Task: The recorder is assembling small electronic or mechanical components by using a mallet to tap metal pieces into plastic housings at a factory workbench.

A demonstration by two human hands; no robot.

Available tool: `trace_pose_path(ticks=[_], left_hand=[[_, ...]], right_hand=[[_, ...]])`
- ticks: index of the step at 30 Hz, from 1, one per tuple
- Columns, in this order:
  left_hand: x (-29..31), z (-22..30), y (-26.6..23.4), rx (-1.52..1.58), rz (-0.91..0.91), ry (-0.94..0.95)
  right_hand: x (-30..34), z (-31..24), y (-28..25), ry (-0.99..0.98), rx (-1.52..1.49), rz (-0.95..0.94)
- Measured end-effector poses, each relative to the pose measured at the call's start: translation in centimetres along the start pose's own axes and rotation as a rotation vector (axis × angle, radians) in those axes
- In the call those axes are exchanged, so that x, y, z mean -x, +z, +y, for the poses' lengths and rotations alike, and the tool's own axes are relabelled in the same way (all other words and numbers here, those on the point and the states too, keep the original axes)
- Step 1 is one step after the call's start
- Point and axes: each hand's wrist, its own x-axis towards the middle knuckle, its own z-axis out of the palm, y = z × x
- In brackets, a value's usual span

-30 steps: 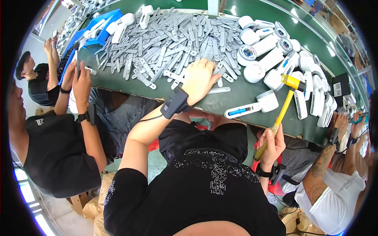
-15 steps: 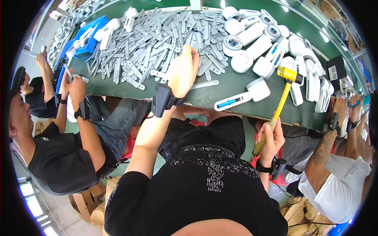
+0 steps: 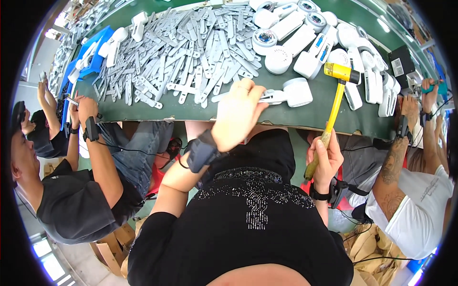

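Observation:
My left hand is over the near edge of the bench, fingers bent and closed at the handle end of a white round-headed handheld device. Part of that handle is behind the fingers. A grey strip pokes out on the hand's other side, mostly covered. In my right hand is a mallet with a yellow head, gripped low on its worn handle, its head raised over the bench's front part. Beyond my left hand spreads a large heap of flat grey strips.
More white handheld devices lie piled at the back right, some showing blue cells. A blue bin stands at the left, and a black box at the right. People work on both sides: a black sleeve left, a white sleeve right.
My left hand has come from the strip heap toward me, down to the white device. The device's handle has turned, and its blue cell no longer shows. The mallet stays in my right hand.

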Motion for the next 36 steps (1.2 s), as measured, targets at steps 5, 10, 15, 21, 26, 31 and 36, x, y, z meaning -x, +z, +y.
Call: trace_pose_path(ticks=[5, 10, 15, 21, 26, 31, 36], left_hand=[[-0.6, -0.8, -0.1, 0.075, -0.024, 0.047], [-1.0, -0.9, 0.9, 0.082, -0.007, 0.097], [-0.7, -0.3, 1.2, 0.088, 0.009, 0.101], [-0.9, -0.7, 1.1, 0.119, -0.005, 0.127], [-1.1, -1.5, 1.4, 0.119, 0.029, 0.142], [-1.2, -2.2, 2.1, 0.482, -0.009, -0.08], [-1.3, -2.0, 2.2, 0.645, -0.003, -0.179]], right_hand=[[0.2, 0.2, -0.3, 0.001, 0.037, -0.018], [0.4, 0.0, 0.0, 0.011, 0.027, -0.011], [0.7, -0.1, 0.2, 0.032, 0.025, -0.008], [1.8, -1.1, -0.9, 0.131, 0.162, -0.081], [2.1, -2.9, -0.3, -0.037, 0.705, -0.272], [1.6, -4.1, -0.5, -0.042, 0.776, -0.328], [1.1, -5.1, 0.1, -0.123, 0.818, -0.315]])
